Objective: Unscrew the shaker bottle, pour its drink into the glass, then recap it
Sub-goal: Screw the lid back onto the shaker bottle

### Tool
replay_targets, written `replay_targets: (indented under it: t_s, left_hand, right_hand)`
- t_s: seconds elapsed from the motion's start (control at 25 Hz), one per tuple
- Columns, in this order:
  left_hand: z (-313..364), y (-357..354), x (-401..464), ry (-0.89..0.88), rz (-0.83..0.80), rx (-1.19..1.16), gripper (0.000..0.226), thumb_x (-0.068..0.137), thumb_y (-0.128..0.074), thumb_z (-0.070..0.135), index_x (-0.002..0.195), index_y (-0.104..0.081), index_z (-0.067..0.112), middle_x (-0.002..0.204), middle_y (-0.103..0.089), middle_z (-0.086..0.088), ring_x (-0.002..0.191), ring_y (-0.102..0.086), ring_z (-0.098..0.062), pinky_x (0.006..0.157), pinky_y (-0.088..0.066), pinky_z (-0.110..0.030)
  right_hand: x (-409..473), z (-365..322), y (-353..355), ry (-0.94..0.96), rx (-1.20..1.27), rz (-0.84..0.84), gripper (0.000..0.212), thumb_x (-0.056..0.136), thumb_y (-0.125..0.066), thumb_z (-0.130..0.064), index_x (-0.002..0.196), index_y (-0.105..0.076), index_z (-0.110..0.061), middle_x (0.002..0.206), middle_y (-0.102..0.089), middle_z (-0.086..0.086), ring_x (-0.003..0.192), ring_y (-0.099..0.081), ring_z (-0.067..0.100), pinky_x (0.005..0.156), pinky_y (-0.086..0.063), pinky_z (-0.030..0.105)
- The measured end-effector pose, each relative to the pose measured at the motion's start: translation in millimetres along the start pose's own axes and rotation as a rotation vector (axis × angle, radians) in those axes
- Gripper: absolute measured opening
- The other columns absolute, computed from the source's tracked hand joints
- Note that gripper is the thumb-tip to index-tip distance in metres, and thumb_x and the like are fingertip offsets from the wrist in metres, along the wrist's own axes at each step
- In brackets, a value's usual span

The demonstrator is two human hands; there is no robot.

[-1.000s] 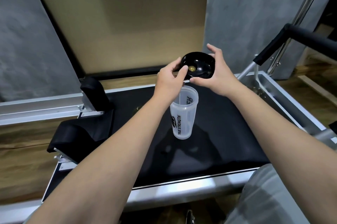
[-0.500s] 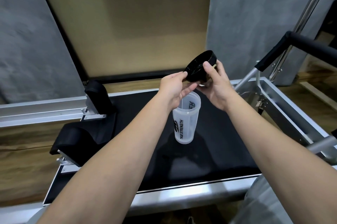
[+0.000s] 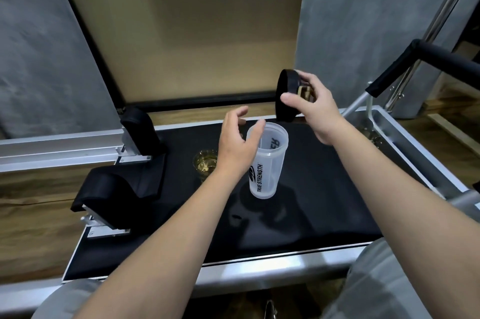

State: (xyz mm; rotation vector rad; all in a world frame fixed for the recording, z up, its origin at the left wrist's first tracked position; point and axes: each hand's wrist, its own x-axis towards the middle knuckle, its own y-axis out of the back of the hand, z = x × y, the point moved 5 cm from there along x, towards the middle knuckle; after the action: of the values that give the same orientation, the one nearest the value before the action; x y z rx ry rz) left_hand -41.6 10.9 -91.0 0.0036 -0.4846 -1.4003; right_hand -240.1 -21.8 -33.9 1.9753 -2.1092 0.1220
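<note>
From the head view, the shaker bottle [image 3: 266, 162] stood upright and uncapped on the black padded surface [image 3: 324, 188], its translucent body looking empty as far as could be told. To its left, partly hidden behind the left wrist, the glass [image 3: 205, 164] sat on the same surface with yellowish drink in it, so the pour appeared to be done and the recapping to be the step in hand.

The right hand [image 3: 315, 108] was closed around the black lid [image 3: 285, 96], gripping it by the rim and holding it nearly on edge, above and just behind the bottle's mouth. The left hand [image 3: 237, 147] was open, fingers spread and curled, just beside the bottle's upper wall, with one fingertip at or against the rim; whether it truly touched could not be told.

To do this step well, the left hand would likely need to close on the bottle's body and steady it, since the light empty bottle could tip or spin on the padding. The lid would need turning level, open side down, and setting squarely over the mouth before twisting, so the threads catch evenly rather than crossing. The glass stood near enough that a stray elbow or wrist could upset it.
</note>
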Motion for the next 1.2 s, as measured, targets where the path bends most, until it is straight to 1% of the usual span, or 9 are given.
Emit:
replay_targets:
  t_s: [0.08, 0.2, 0.32, 0.48, 0.56, 0.68, 0.84, 0.92, 1.2]
  left_hand:
    - [-22, -5, -11, 0.108, -0.116, 0.026, 0.090, 0.077, -0.067, 0.072, 0.153, -0.043, 0.029, 0.156, -0.051, 0.010, 0.141, -0.049, -0.007, 0.115, -0.043, -0.032]
    - [-43, -18, -22, 0.257, -0.299, 0.042, 0.127, 0.063, -0.084, 0.072, 0.165, -0.018, 0.035, 0.170, -0.033, 0.011, 0.150, -0.037, -0.007, 0.123, -0.036, -0.036]
    - [-55, -32, -28, 0.361, -0.338, 0.018, 0.140, 0.064, -0.099, 0.053, 0.167, -0.005, 0.036, 0.170, -0.032, 0.007, 0.152, -0.038, -0.017, 0.123, -0.041, -0.046]
    - [-67, -51, -33, 0.464, -0.299, -0.046, 0.121, 0.072, -0.100, 0.029, 0.162, -0.019, 0.029, 0.158, -0.044, 0.001, 0.144, -0.047, -0.025, 0.118, -0.047, -0.050]
    - [-72, -57, -33, 0.512, -0.245, -0.160, 0.110, 0.076, -0.097, 0.015, 0.157, -0.024, 0.030, 0.149, -0.046, 0.003, 0.136, -0.052, -0.022, 0.111, -0.053, -0.045]
    - [-78, -56, -28, 0.457, -0.194, -0.116, 0.082, 0.081, -0.094, 0.017, 0.135, -0.034, 0.036, 0.128, -0.055, 0.010, 0.108, -0.059, -0.007, 0.077, -0.054, -0.022]
    - [-89, -52, -26, 0.478, -0.212, -0.118, 0.064, 0.080, -0.092, 0.023, 0.111, -0.041, 0.047, 0.118, -0.061, 0.015, 0.102, -0.068, -0.003, 0.090, -0.054, -0.036]
    - [-92, -52, -26, 0.458, -0.210, -0.116, 0.067, 0.078, -0.094, 0.024, 0.114, -0.042, 0.045, 0.121, -0.061, 0.016, 0.112, -0.066, -0.008, 0.100, -0.054, -0.042]
    - [-97, -52, -22, 0.450, -0.245, -0.057, 0.075, 0.077, -0.097, 0.022, 0.108, -0.037, 0.056, 0.124, -0.056, 0.018, 0.107, -0.060, -0.004, 0.083, -0.050, -0.021]
  right_hand:
    - [1, 3, 3, 0.101, -0.415, -0.115, 0.081, 0.073, -0.091, -0.044, 0.145, -0.055, -0.035, 0.134, -0.056, -0.001, 0.125, -0.054, 0.013, 0.109, -0.041, 0.023]
    - [-2, 17, -5, 0.083, -0.772, -0.314, 0.095, 0.071, -0.089, -0.053, 0.154, -0.045, -0.038, 0.132, -0.045, -0.005, 0.128, -0.046, 0.027, 0.110, -0.037, 0.038]
    - [-9, 24, -21, 0.099, -0.982, -0.415, 0.099, 0.070, -0.084, -0.061, 0.157, -0.039, -0.043, 0.137, -0.043, -0.007, 0.119, -0.040, 0.026, 0.100, -0.043, 0.042]
    - [-11, 26, -38, 0.180, -1.225, -0.489, 0.098, 0.074, -0.075, -0.066, 0.160, -0.033, -0.042, 0.141, -0.042, -0.007, 0.109, -0.035, 0.023, 0.086, -0.048, 0.043]
    - [-9, 24, -49, 0.236, -1.310, -0.521, 0.095, 0.074, -0.071, -0.065, 0.159, -0.033, -0.043, 0.138, -0.043, -0.006, 0.104, -0.033, 0.023, 0.084, -0.046, 0.043]
    - [-5, 26, -61, 0.268, -1.373, -0.574, 0.092, 0.075, -0.068, -0.063, 0.158, -0.034, -0.044, 0.134, -0.043, -0.004, 0.101, -0.029, 0.024, 0.079, -0.040, 0.041]
    - [4, 23, -67, 0.229, -1.362, -0.663, 0.092, 0.076, -0.071, -0.059, 0.158, -0.033, -0.045, 0.133, -0.045, -0.006, 0.101, -0.030, 0.024, 0.077, -0.045, 0.040]
    - [8, 22, -69, 0.210, -1.338, -0.721, 0.092, 0.077, -0.073, -0.057, 0.159, -0.033, -0.045, 0.137, -0.045, -0.008, 0.104, -0.030, 0.024, 0.083, -0.047, 0.040]
    - [-2, 21, -64, 0.301, -1.292, -0.797, 0.086, 0.082, -0.071, -0.050, 0.160, -0.033, -0.045, 0.159, -0.034, -0.014, 0.106, -0.025, 0.022, 0.086, -0.046, 0.039]
